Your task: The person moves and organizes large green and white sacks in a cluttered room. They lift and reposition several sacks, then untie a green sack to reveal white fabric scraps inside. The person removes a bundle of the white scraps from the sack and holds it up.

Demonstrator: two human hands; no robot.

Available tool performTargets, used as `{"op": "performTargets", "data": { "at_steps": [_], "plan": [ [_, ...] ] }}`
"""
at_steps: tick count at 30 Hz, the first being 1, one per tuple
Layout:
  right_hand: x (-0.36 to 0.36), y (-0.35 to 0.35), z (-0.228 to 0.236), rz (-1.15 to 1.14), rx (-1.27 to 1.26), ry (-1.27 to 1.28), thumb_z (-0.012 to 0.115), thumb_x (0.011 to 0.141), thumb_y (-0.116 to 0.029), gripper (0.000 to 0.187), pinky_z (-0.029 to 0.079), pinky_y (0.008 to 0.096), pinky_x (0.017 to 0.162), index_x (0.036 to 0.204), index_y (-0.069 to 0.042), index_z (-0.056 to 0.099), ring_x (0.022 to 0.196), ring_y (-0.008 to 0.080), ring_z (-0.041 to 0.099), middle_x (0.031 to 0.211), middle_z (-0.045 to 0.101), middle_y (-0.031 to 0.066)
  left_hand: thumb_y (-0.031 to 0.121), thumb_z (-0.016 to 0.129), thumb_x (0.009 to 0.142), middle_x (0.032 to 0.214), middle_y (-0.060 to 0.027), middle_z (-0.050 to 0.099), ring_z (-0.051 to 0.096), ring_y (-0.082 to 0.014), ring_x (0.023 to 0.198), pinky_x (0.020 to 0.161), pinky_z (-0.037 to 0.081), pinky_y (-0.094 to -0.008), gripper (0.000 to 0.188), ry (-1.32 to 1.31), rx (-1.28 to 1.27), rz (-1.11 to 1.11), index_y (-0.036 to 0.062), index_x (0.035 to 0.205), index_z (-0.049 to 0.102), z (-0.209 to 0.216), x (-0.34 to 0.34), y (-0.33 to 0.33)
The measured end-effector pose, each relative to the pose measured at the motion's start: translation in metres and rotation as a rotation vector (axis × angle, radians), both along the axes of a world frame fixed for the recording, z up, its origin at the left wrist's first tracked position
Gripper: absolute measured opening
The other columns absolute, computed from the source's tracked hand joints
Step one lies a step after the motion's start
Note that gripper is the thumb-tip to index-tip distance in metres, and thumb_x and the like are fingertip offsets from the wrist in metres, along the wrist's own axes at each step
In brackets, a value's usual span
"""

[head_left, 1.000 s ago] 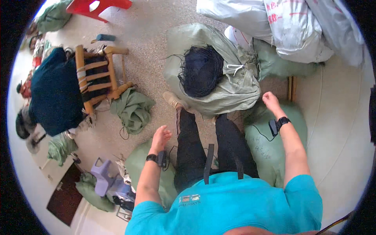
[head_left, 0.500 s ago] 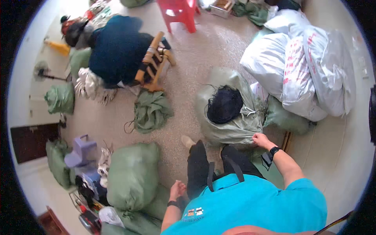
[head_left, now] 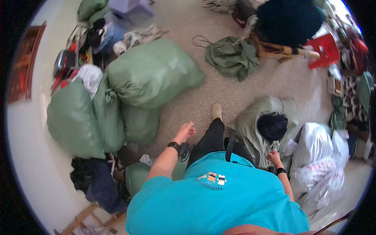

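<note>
My left hand (head_left: 186,131) is in the air in front of me, empty, its fingers loosely apart. On the right, my right hand (head_left: 274,158) is closed at the near edge of a full pale green woven sack (head_left: 247,123), fingers curled on its fabric; the exact grip is small in view. A round black bundle of stringy material (head_left: 272,126) lies on top of this sack. The sack stands on the floor just ahead of my right leg.
Large stuffed green sacks (head_left: 156,72) crowd the left side. A crumpled green sack (head_left: 233,56) lies ahead on the floor, near a wooden chair (head_left: 280,50) and red plastic stool (head_left: 326,51). White sacks (head_left: 313,147) stand at right.
My view has swung left, bringing the stuffed sacks on the left closer to the middle. My left hand has lifted forward; my right hand remains by the pale green sack.
</note>
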State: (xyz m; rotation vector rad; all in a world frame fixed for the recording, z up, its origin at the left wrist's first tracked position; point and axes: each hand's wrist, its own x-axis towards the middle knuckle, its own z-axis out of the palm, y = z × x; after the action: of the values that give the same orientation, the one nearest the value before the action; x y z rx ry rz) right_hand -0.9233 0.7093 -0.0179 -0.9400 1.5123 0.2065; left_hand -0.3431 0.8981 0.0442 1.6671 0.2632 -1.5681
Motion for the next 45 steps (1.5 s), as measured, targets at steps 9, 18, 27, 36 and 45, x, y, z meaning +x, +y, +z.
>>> {"op": "performTargets", "data": {
  "at_steps": [9,18,27,36,45],
  "plan": [
    [0.231,-0.175,0.016,0.254,-0.177,-0.240,0.056,0.091,-0.016,0.013,0.046,0.0239,0.057,0.095,-0.004,0.058,0.064,0.0137,0.059,0.076,0.063,0.0045,0.043,0.053,0.092,0.086,-0.0064,0.060,0.060,-0.0174,0.074,0.067,0.051,-0.0314,0.037,-0.057,0.265,0.300,0.0092,0.108,0.055,-0.021,0.055,0.114],
    [0.321,-0.237,0.000,0.797,-0.238,-0.232,0.056,0.090,-0.016,0.016,0.048,0.0277,0.060,0.092,0.000,0.059,0.067,0.0159,0.061,0.074,0.064,0.0079,0.053,0.043,0.093,0.090,-0.0084,0.061,0.061,-0.0193,0.077,0.068,0.051,-0.0331,0.053,-0.170,0.246,0.481,0.0062,0.114,0.055,-0.021,0.107,0.101],
    [0.323,-0.355,-0.079,1.762,-0.143,-0.305,0.053,0.084,-0.012,0.014,0.055,0.0337,0.062,0.077,-0.003,0.061,0.069,0.0202,0.066,0.082,0.068,0.0095,0.056,0.042,0.093,0.083,-0.0072,0.064,0.062,-0.0182,0.070,0.065,0.051,-0.0321,0.057,-0.345,0.242,0.567,0.0036,0.107,0.058,0.015,0.196,0.053],
    [0.532,-0.360,0.002,0.946,-0.106,-0.117,0.051,0.092,-0.018,0.019,0.050,0.0299,0.063,0.092,0.000,0.057,0.067,0.0178,0.063,0.080,0.067,0.0100,0.028,0.058,0.090,0.106,-0.0197,0.062,0.056,-0.0348,0.104,0.087,0.045,-0.0417,0.036,-1.278,0.551,-0.121,-0.0031,0.108,0.058,0.047,0.412,0.026],
    [0.635,-0.225,0.039,1.152,-0.129,-0.070,0.055,0.089,-0.022,0.024,0.050,0.0311,0.064,0.091,0.002,0.059,0.069,0.0172,0.063,0.076,0.066,0.0093,0.029,0.068,0.081,0.111,-0.0137,0.060,0.052,-0.0301,0.113,0.105,0.029,-0.0545,0.038,-1.314,0.847,-0.856,0.0044,0.108,0.056,-0.018,0.616,0.106]
  ]
}}
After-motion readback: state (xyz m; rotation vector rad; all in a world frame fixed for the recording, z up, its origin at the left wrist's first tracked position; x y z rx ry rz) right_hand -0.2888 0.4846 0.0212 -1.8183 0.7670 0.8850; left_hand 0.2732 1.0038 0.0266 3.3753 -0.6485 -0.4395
